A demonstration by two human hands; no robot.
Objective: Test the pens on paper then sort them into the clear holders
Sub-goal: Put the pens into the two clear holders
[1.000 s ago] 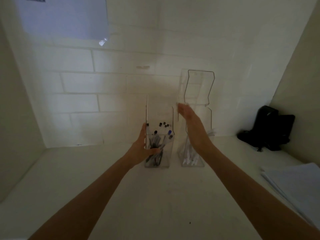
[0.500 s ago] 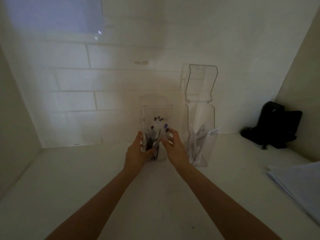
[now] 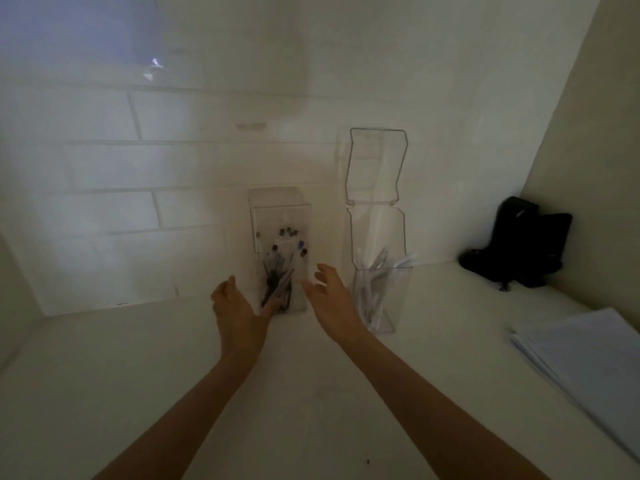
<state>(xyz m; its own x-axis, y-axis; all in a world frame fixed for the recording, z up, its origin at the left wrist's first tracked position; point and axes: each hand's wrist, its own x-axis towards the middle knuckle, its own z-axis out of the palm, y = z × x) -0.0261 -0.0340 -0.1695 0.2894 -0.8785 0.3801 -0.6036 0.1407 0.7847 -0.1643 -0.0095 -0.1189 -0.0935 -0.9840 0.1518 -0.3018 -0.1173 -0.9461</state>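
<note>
So both hands are hovering either side of the left holder (image 3: 280,220), the one standing by the wall on the counter (image 3: 311,393) with the dark pens (image 3: 277,282) in it. The left hand (image 3: 239,313) and right hand (image 3: 332,303) are both showing loose, spread fingers, gripping nothing. The left thumb is sitting right at the holder's bottom corner, and I can't tell if it's touching. My guess: that thin clear plastic is light, stiff, slick and a bit tippy, so I'd be squeezing the side walls low down, not the lid. The right holder (image 3: 377,237) with the white pens (image 3: 374,282) is standing just beside it, lid flipped up.
</note>
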